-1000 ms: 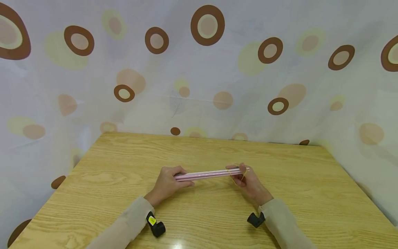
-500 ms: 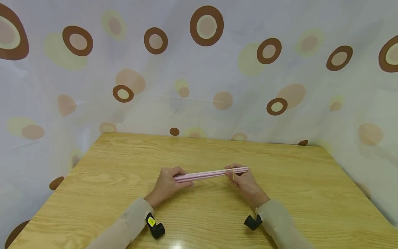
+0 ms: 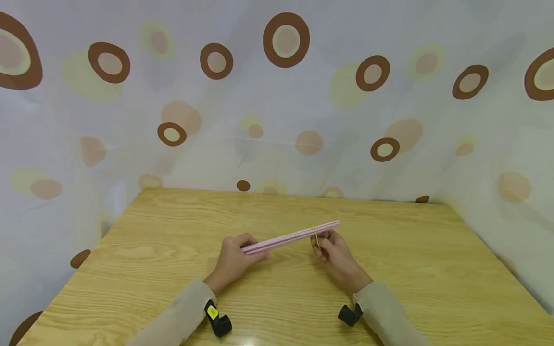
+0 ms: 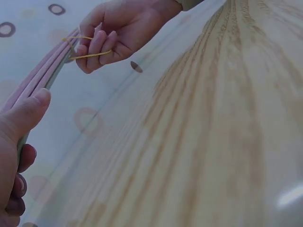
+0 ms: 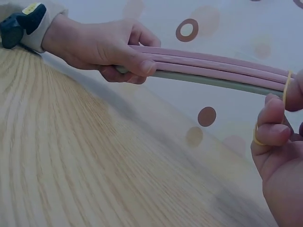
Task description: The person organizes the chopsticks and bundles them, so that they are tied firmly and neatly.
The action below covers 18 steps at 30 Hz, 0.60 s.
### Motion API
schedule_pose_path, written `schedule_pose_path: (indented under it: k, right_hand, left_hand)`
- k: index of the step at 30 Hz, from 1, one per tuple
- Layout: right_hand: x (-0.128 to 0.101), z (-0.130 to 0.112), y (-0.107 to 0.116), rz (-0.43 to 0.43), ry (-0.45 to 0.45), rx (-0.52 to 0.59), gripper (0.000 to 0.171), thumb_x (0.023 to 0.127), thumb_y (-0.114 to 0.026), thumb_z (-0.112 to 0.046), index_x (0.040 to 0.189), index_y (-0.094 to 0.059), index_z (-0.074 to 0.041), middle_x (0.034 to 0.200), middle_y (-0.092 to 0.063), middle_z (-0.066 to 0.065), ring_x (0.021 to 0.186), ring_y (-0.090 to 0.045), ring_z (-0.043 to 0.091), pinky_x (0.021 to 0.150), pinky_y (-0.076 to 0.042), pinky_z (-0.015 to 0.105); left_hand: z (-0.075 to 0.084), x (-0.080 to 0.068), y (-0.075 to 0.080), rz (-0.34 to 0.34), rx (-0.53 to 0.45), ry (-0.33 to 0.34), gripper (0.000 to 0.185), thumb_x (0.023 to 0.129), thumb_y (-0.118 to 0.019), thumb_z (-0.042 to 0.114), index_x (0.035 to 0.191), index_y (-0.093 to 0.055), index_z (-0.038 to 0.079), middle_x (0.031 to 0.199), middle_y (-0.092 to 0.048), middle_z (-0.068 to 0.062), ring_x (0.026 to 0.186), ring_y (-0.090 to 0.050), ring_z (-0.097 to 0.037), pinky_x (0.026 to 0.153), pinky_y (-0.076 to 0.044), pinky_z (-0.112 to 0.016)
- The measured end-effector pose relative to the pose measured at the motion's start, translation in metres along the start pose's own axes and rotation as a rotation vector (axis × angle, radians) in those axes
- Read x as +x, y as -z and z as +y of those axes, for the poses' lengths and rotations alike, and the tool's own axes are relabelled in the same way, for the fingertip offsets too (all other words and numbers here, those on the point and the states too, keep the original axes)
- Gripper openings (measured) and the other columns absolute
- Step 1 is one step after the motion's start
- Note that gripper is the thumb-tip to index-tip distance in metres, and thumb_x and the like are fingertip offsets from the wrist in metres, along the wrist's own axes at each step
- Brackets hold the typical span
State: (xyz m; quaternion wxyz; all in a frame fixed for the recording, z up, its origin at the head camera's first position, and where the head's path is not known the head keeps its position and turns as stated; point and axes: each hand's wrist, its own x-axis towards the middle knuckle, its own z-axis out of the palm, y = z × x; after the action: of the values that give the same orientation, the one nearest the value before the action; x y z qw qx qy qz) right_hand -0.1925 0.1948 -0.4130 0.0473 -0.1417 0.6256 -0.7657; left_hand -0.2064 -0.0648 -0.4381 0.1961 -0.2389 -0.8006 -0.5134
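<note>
My left hand (image 3: 233, 255) grips one end of a bundle of slim, straight sticks (image 3: 285, 238). Several are pink, and a grey-green one (image 5: 213, 81) shows along the lower side in the right wrist view. The bundle slants above the table, its right end higher. A thin yellow rubber band (image 3: 317, 236) loops round the bundle near that end. My right hand (image 3: 339, 257) has curled fingers hooked in the band, which stretches from the sticks to the fingers (image 4: 97, 45) in the left wrist view. Its fingertips are right at the bundle's underside.
A wood-grain table (image 3: 277, 298) spreads under both hands. Behind it and at the sides hangs a pale cloth (image 3: 277, 101) with brown and beige circles. Black wrist cameras (image 3: 218, 321) sit at the sleeve cuffs.
The bundle's right end has tilted upward. My right hand has shifted left along the sticks with the rubber band and turned, its fingers now lower beneath the bundle. The left hand keeps its grip.
</note>
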Motion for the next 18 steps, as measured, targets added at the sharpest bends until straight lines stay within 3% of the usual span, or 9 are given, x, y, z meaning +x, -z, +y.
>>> schedule_pose_path:
  k: [3, 7, 13, 18]
  right_hand:
    - [0.001, 0.001, -0.008, 0.139, -0.043, 0.009, 0.016, 0.092, -0.028, 0.005, 0.084, -0.029, -0.009, 0.077, -0.046, 0.001, 0.057, -0.040, 0.007, 0.053, -0.030, 0.019]
    - [0.003, 0.005, -0.018, 0.292, -0.075, -0.038, 0.019, 0.090, -0.023, 0.008, 0.083, -0.033, -0.007, 0.074, -0.046, 0.003, 0.058, -0.041, 0.011, 0.055, -0.034, 0.021]
    - [0.005, 0.011, -0.023, 0.335, -0.022, -0.241, 0.022, 0.088, -0.025, 0.011, 0.089, -0.044, 0.001, 0.076, -0.050, 0.006, 0.061, -0.045, 0.013, 0.057, -0.039, 0.023]
    - [0.001, 0.014, -0.027, 0.403, 0.004, -0.462, 0.026, 0.088, -0.029, 0.012, 0.084, -0.054, 0.007, 0.075, -0.054, 0.011, 0.062, -0.050, 0.013, 0.057, -0.044, 0.023]
  left_hand:
    - [-0.001, -0.001, -0.001, 0.018, -0.031, 0.034, 0.026, 0.059, -0.086, 0.027, 0.075, -0.068, 0.018, 0.066, -0.066, 0.004, 0.052, -0.049, -0.002, 0.045, -0.041, -0.021]
    - [0.001, -0.002, 0.000, 0.049, -0.040, 0.046, 0.026, 0.060, -0.085, 0.030, 0.076, -0.068, 0.018, 0.066, -0.066, 0.004, 0.052, -0.049, -0.002, 0.046, -0.041, -0.021]
    - [0.001, -0.001, 0.001, 0.098, -0.013, 0.057, 0.027, 0.059, -0.085, 0.031, 0.076, -0.068, 0.017, 0.066, -0.067, 0.003, 0.054, -0.051, -0.001, 0.049, -0.042, -0.020]
    - [0.003, -0.003, -0.002, 0.095, -0.023, 0.078, 0.026, 0.061, -0.085, 0.031, 0.076, -0.069, 0.016, 0.067, -0.067, 0.003, 0.055, -0.052, -0.002, 0.050, -0.043, -0.020]
